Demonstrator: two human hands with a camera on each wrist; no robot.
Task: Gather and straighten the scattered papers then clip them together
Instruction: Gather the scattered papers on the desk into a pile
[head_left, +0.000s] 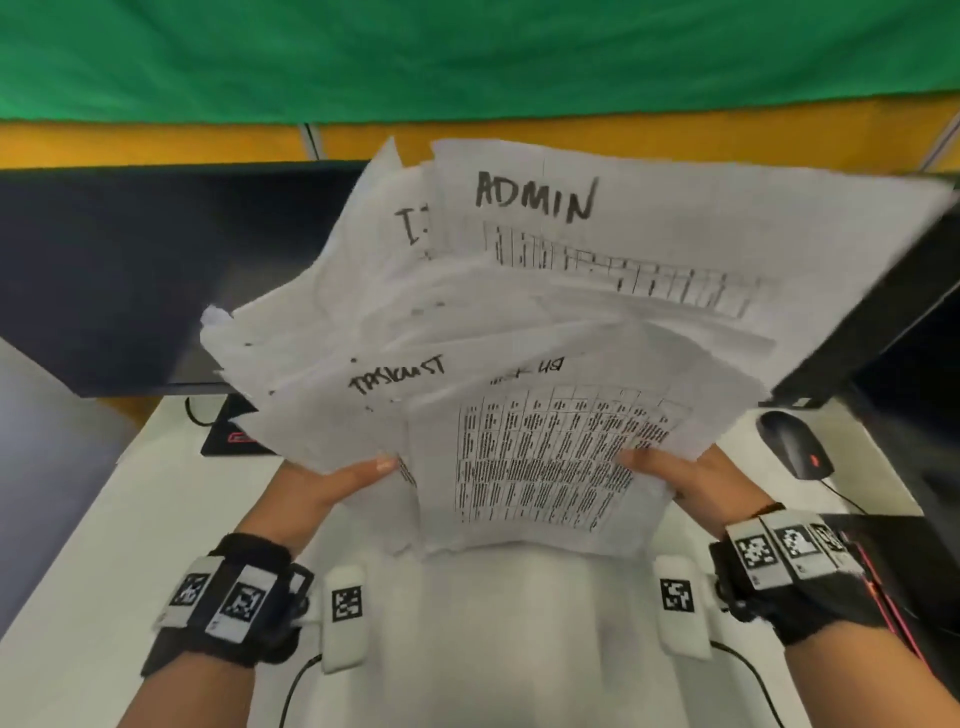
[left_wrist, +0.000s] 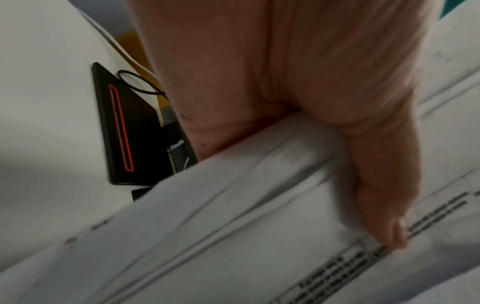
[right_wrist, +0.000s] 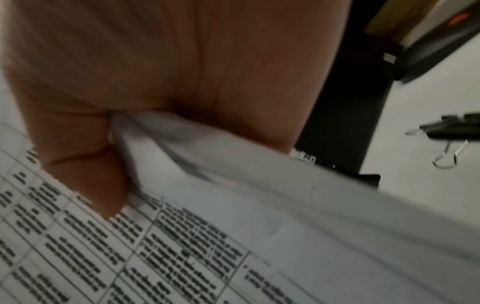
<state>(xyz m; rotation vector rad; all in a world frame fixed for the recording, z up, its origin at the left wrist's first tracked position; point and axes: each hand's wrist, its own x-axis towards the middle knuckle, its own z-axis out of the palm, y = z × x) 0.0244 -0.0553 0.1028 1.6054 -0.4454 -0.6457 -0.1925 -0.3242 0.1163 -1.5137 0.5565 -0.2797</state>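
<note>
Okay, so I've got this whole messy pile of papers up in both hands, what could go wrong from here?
The papers are fanned and offset, and the left hand and right hand pinch only their near edge, so far sheets like the ADMIN sheet could slide out. The stack sits close to the monitor and above the mouse, so it might knock them. The binder clip lies on the desk; freeing a hand for it may loosen the pile.

Both hands, left (head_left: 317, 486) and right (head_left: 691, 480), pinch (thumbs on top).
</note>
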